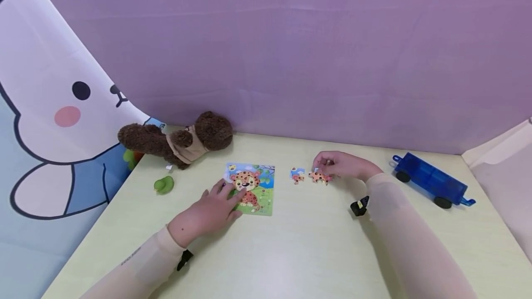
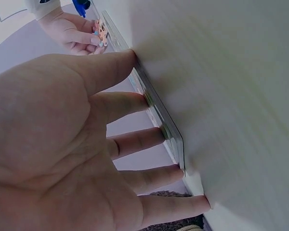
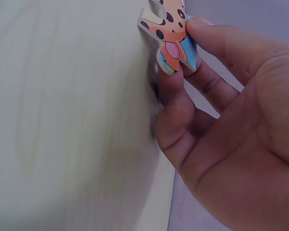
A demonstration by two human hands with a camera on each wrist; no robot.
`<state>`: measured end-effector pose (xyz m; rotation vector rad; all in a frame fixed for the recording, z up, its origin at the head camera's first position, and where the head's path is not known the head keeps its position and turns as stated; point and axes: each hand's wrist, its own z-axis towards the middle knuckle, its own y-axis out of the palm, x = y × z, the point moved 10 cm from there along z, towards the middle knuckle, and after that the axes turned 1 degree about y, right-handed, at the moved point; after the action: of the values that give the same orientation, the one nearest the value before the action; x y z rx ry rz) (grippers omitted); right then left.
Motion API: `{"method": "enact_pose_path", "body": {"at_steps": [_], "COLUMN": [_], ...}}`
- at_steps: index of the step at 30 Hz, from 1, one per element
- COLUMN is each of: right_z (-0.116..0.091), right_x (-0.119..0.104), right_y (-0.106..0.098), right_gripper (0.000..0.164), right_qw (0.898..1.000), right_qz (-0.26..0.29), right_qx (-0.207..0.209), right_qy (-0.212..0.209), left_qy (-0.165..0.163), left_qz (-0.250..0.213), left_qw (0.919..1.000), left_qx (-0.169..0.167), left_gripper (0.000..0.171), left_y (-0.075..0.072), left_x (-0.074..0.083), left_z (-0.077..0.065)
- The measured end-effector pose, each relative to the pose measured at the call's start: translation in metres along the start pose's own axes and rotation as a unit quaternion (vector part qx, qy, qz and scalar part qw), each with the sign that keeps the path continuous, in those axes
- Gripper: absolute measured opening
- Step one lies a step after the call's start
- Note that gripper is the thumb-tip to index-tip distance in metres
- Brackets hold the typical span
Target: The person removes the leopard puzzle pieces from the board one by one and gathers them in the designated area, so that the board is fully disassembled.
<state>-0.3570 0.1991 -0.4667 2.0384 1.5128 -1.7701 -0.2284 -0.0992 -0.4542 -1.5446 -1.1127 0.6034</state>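
My left hand (image 1: 209, 213), its fingers straight and spread, rests on a leopard picture puzzle board (image 1: 266, 202). In the left wrist view the thumb and several fingertips touch the thin board edge (image 2: 175, 131), while the little finger reaches the table beyond its corner. To the right, my right hand (image 1: 347, 165) pinches a spotted orange puzzle piece (image 3: 172, 31) between thumb and fingers. That piece is tilted close over the table. Between the board and the right hand lies another puzzle piece (image 1: 297, 176) with blue and orange print.
A brown plush bear (image 1: 192, 142) lies at the back left, against the purple curtain (image 1: 291, 59). In front of it sits a small green toy (image 1: 164, 184). A blue toy trailer (image 1: 430, 179) with black wheels stands at the right of the table (image 1: 299, 253).
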Motion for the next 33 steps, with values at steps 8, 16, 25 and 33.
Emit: {"method": "enact_pose_path", "body": {"at_steps": [8, 16, 25, 33], "right_z": [0.007, 0.011, 0.013, 0.015], "right_x": [-0.002, -0.001, -0.006, -0.006], "right_y": [0.005, 0.005, 0.007, 0.005], "right_gripper": [0.019, 0.018, 0.019, 0.02], "right_qw": [1.0, 0.999, 0.999, 0.999], "right_qz": [-0.027, -0.042, -0.042, -0.046], "right_qx": [-0.008, -0.014, -0.021, -0.015], "right_qy": [-0.005, 0.012, -0.008, -0.006], "left_qy": [0.006, 0.004, 0.008, 0.009], "left_qz": [0.006, 0.002, 0.009, 0.01], "left_qw": [0.9999, 1.0, 0.9999, 0.9998], "left_qx": [0.007, 0.008, 0.012, 0.014], "left_gripper": [0.061, 0.061, 0.061, 0.062], "left_y": [-0.001, -0.002, -0.001, -0.002], "left_x": [0.0, 0.0, 0.0, 0.0], "left_z": [-0.001, 0.0, 0.0, 0.0]}}
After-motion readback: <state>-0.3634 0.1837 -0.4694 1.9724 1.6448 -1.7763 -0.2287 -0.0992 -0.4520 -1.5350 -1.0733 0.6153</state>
